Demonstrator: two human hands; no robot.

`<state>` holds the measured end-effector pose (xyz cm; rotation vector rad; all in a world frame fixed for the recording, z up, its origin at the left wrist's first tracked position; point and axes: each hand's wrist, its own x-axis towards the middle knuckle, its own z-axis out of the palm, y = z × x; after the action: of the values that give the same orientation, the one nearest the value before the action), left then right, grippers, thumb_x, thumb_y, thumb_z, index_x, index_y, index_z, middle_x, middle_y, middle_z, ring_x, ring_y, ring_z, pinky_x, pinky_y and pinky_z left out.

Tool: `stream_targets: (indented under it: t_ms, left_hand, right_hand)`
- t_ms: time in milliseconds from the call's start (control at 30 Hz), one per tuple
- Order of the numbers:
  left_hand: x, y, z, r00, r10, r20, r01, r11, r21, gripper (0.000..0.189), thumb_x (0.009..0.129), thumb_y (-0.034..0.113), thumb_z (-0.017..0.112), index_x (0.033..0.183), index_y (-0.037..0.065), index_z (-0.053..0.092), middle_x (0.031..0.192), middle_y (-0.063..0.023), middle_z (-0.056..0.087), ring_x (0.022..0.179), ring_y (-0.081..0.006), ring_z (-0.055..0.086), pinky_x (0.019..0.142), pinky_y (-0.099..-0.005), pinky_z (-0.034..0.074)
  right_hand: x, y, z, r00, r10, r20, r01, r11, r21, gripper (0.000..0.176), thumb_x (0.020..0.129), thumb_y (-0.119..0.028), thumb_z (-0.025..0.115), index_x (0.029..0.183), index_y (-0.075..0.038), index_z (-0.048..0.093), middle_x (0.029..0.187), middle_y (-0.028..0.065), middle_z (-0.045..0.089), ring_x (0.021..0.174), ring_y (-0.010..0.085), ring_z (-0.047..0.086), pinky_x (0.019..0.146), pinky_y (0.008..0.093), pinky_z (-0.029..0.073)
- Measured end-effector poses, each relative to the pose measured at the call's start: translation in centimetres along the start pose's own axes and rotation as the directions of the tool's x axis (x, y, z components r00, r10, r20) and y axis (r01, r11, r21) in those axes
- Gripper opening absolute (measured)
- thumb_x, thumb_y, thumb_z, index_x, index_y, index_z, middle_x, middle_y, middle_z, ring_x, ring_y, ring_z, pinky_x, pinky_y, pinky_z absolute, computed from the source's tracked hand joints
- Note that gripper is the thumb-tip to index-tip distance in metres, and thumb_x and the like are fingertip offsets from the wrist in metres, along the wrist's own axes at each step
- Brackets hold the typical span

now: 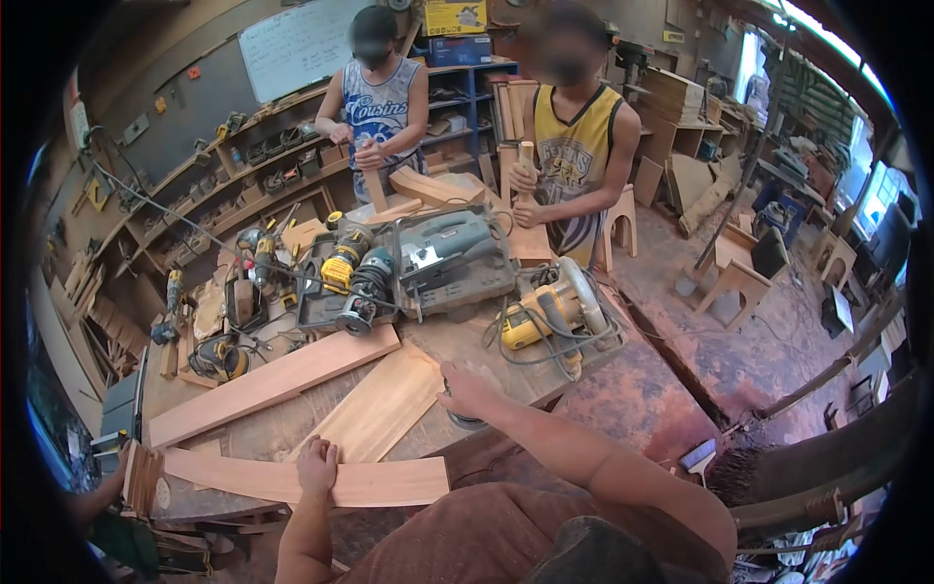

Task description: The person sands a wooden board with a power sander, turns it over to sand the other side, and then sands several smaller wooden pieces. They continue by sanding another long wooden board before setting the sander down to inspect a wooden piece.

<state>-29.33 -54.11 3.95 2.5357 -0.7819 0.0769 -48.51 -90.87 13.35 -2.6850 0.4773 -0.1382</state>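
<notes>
My left hand (317, 465) is at the near edge of the bench, its fingers curled over a long, slightly curved wooden board (389, 483). Beyond it a wider pale plank (375, 404) lies at a slant. My right hand (469, 392) is closed at the right end of that plank, around something dark and small that I cannot make out. A dark round object (467, 421) shows just below this hand, partly hidden by the forearm. Farther left, a reddish straight board (277, 384) lies across the bench.
A yellow circular saw (550, 316), an open tool case (452, 258) and several corded power tools fill the bench's far side. Two people stand behind it, one holding a wooden piece (526, 170). At far left, another person's hand holds wooden pieces (143, 477). A brush (698, 456) is at right.
</notes>
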Motion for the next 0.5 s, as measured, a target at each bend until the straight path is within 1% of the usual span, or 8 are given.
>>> stream_targets:
  t_ms: [67, 200, 333, 400, 500]
  left_hand:
    - [-0.09, -0.16, 0.23, 1.0, 0.007, 0.005, -0.007, 1.0, 0.005, 0.028, 0.094, 0.033, 0.066, 0.106, 0.008, 0.069, 0.131, -0.0157, 0.064, 0.123, -0.0372, 0.057, 0.103, -0.0488, 0.046]
    - [-0.06, -0.14, 0.42, 0.999, 0.012, -0.031, -0.012, 1.0, 0.001, 0.028, 0.094, 0.033, 0.066, 0.106, 0.007, 0.069, 0.128, -0.016, 0.065, 0.122, -0.037, 0.058, 0.103, -0.049, 0.046]
    - [-0.12, -0.18, 0.5, 1.0, 0.002, -0.024, -0.002, 1.0, 0.012, 0.028, 0.094, 0.033, 0.066, 0.105, 0.007, 0.068, 0.128, -0.0165, 0.065, 0.122, -0.0373, 0.058, 0.103, -0.0488, 0.046]
    - [0.12, -0.49, 0.59, 0.999, 0.01, -0.031, -0.01, 1.0, 0.007, 0.028, 0.094, 0.033, 0.066, 0.105, 0.007, 0.068, 0.128, -0.0166, 0.065, 0.122, -0.0374, 0.058, 0.103, -0.0488, 0.046]
    - [-0.08, -0.74, 0.68, 1.0, 0.002, -0.023, -0.003, 1.0, -0.009, 0.028, 0.094, 0.033, 0.066, 0.105, 0.008, 0.068, 0.13, -0.0167, 0.064, 0.122, -0.0376, 0.058, 0.102, -0.0489, 0.046]
  right_hand:
    - [-0.04, 0.1, 0.14, 1.0, -0.002, -0.015, 0.002, 1.0, -0.004, 0.049, 0.091, -0.038, 0.069, 0.124, -0.005, 0.057, 0.122, 0.0186, 0.063, 0.12, 0.0357, 0.059, 0.094, 0.0501, 0.049]
    - [-0.07, 0.36, 0.25, 0.998, -0.024, -0.051, 0.024, 1.0, 0.014, 0.05, 0.089, -0.038, 0.07, 0.123, -0.005, 0.057, 0.119, 0.0185, 0.063, 0.116, 0.0356, 0.061, 0.091, 0.0506, 0.05]
    - [-0.22, 0.58, 0.57, 0.999, -0.006, -0.038, 0.006, 1.0, 0.004, 0.05, 0.088, -0.038, 0.071, 0.122, -0.005, 0.057, 0.118, 0.0179, 0.063, 0.113, 0.0358, 0.062, 0.088, 0.0511, 0.051]
    - [-0.21, 0.61, 0.89, 0.993, -0.038, -0.116, 0.04, 0.999, 0.02, 0.049, 0.088, -0.037, 0.071, 0.122, -0.005, 0.057, 0.117, 0.0175, 0.063, 0.111, 0.0358, 0.062, 0.087, 0.0515, 0.051]
    - [-0.04, 0.82, 0.99, 0.996, -0.025, -0.081, 0.028, 0.999, 0.043, 0.048, 0.087, -0.04, 0.07, 0.121, -0.008, 0.058, 0.117, 0.0176, 0.064, 0.11, 0.0372, 0.062, 0.091, 0.0505, 0.048]
